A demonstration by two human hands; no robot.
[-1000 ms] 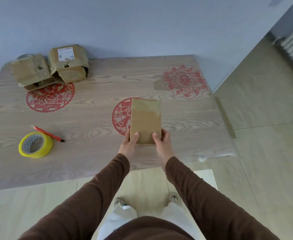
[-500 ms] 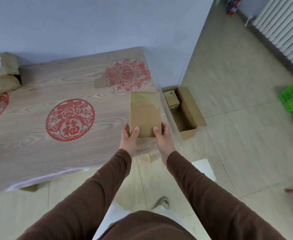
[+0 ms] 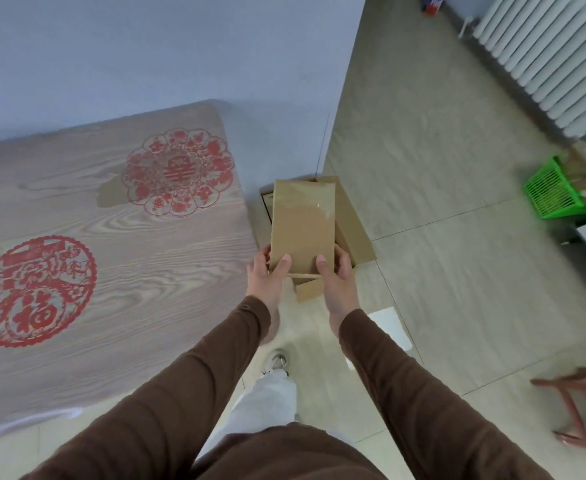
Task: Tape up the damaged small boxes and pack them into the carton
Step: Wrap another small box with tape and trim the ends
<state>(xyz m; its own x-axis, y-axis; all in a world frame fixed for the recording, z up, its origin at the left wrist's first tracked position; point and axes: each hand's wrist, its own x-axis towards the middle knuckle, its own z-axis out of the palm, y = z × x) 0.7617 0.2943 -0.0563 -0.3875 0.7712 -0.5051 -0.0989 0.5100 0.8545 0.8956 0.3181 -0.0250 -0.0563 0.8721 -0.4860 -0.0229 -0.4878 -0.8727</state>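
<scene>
Here, both hands hold one small box [image 3: 302, 226] up in the air, past the right edge of the table [image 3: 111, 258]. The box is flat and brown, with shiny tape across its far end. The left hand [image 3: 266, 282] grips the near left corner, with its thumb on top and its fingers curled under the side. The right hand [image 3: 336, 282] grips the near right corner the same way, thumb on top and fingers wrapped round the edge. The two thumbs are apart, one at each corner.

Right under the box, on the floor [image 3: 440, 237], sits the open carton [image 3: 352, 230]. The box hides most of it, so only its right side, a bit of its far left edge and its near end show. You cannot tell what is in it.

The table has two red paper cuts, one [image 3: 179, 173] far and one [image 3: 35, 291] near the left edge. A green basket [image 3: 551, 192] stands on the floor far to the right, near a white radiator [image 3: 548, 53]. A reddish stool [image 3: 579, 410] is at the near right.
</scene>
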